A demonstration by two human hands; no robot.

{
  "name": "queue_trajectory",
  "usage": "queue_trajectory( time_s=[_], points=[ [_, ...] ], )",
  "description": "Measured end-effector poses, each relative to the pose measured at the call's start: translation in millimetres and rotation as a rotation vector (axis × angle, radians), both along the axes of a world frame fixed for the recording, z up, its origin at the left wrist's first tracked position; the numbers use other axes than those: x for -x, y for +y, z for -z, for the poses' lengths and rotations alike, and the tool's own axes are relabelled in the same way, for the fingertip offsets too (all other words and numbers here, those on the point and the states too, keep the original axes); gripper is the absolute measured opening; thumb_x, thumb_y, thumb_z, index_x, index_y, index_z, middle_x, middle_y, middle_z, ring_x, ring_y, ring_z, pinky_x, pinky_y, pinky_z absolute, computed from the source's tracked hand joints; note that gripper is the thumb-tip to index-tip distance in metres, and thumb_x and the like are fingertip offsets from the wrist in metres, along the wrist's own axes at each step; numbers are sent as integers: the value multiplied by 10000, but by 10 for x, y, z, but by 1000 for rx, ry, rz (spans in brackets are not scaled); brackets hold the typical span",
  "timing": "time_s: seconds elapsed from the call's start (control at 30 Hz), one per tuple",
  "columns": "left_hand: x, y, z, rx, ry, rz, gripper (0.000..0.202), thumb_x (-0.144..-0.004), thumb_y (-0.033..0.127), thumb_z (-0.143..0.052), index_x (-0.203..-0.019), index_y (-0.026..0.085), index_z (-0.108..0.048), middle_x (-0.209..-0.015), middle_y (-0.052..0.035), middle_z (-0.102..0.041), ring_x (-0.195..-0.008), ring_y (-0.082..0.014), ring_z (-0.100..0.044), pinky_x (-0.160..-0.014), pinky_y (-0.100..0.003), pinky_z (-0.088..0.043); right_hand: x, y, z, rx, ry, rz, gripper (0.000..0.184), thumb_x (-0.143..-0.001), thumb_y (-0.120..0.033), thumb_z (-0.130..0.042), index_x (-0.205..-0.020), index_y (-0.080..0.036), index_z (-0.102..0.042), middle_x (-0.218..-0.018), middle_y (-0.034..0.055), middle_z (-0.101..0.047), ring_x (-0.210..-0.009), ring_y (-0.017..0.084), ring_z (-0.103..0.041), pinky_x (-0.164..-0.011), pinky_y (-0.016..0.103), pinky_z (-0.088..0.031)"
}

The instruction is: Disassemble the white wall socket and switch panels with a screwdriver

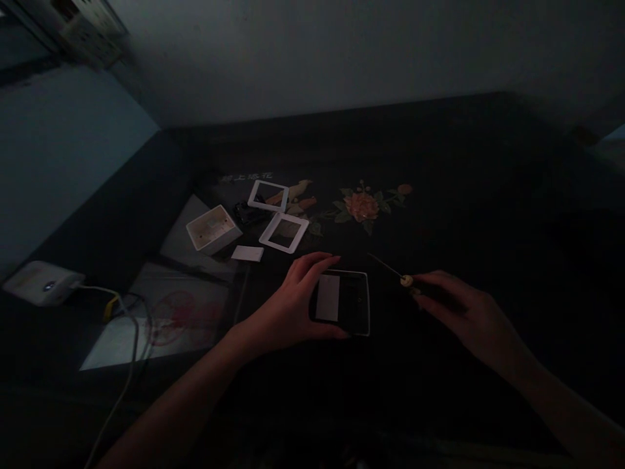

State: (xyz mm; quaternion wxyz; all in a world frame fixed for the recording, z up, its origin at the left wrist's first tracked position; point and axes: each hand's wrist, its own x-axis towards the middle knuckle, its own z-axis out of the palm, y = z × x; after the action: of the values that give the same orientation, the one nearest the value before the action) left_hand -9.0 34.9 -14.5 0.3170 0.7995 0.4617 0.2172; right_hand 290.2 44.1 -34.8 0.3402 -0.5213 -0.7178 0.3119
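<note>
In the head view my left hand [297,303] is closed around a wall switch module [354,303], thumb at its near edge and fingers at its far edge. The module has a dark face, a thin pale rim and one white rocker plate [327,298] on its left part. To its right, my right hand [456,303] pinches a screwdriver [406,281] with a yellowish handle. Its thin shaft points up and left, apart from the module. Beyond my left hand lie two white square frames [284,233], a small white plate [247,253] and a white back box [213,229].
A dark part [250,212] lies between the box and the frames. On the left stands a white device [43,283] with a white cable [134,345] running toward the near edge. The dark tabletop [463,195] bears a flower picture and meets a wall behind. Light is dim.
</note>
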Motion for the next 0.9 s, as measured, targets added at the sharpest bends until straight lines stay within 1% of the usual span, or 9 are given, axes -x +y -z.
queue_trajectory(
  time_s=[0.1,0.2,0.37,0.43,0.5,0.53,0.6,0.7,0.9],
  points=[
    [47,17,47,-14,44,35,1065,-613,424,-912,-1497,293,-334,-1478,-158,-381,-1404,-379,-392,-1140,-614,-382,22,-4,2,157,63,13,293,-867,-429,-686,-1068,-215,-681,-930,79,-775,-794,239,-752,-653,347,-623],
    [36,31,85,48,25,76,1075,-638,366,-908,-1517,318,-291,-1484,-145,-375,-1383,-352,-435,-1133,-571,-412,124,10,-52,300,150,-17,337,-871,-496,-661,-1071,-226,-639,-1027,94,-765,-886,242,-743,-669,326,-615],
    [111,107,-22,58,-63,148,1012,-692,475,-862,-1516,325,-294,-1563,-128,-329,-1449,-325,-372,-1171,-499,-392,361,78,-160,333,178,-104,321,-900,-499,-612,-1100,-248,-611,-1136,84,-729,-969,239,-711,-794,368,-601],
    [285,169,-95,-29,-33,70,783,-813,474,-762,-1472,294,-380,-1521,-119,-417,-1410,-299,-431,-1163,-488,-401,396,105,-164,307,189,-107,315,-901,-503,-607,-1090,-251,-617,-1150,85,-724,-1002,250,-700,-828,385,-590],
    [553,235,-134,-174,86,-134,437,-926,402,-634,-1323,248,-538,-1379,-101,-563,-1296,-274,-545,-1125,-491,-437,384,125,-145,309,211,-83,314,-900,-511,-603,-1078,-252,-623,-1147,87,-725,-999,250,-697,-809,378,-589],
    [707,266,-132,-230,169,-216,354,-934,397,-611,-1247,231,-589,-1331,-97,-596,-1246,-271,-578,-1106,-490,-451,368,133,-131,321,218,-65,316,-899,-513,-602,-1075,-252,-626,-1140,87,-726,-985,245,-696,-791,368,-589],
    [1011,321,-82,-245,294,-266,343,-924,407,-594,-1208,215,-616,-1293,-102,-621,-1205,-284,-597,-1085,-511,-458,332,144,-102,346,227,-31,326,-889,-519,-614,-1068,-248,-628,-1120,88,-729,-951,233,-696,-759,350,-588],
    [1344,385,62,-217,347,-290,412,-884,464,-609,-1197,198,-631,-1279,-131,-628,-1198,-327,-591,-1074,-563,-442,304,153,-72,350,235,-11,347,-872,-534,-631,-1060,-242,-627,-1090,90,-733,-919,228,-694,-739,346,-580],
    [1498,471,232,-171,353,-303,407,-879,518,-572,-1102,190,-663,-1189,-128,-654,-1130,-303,-617,-1021,-496,-485,302,143,-64,322,229,-25,367,-863,-551,-628,-1051,-236,-627,-1049,97,-733,-974,255,-686,-752,368,-566]
  ],
)
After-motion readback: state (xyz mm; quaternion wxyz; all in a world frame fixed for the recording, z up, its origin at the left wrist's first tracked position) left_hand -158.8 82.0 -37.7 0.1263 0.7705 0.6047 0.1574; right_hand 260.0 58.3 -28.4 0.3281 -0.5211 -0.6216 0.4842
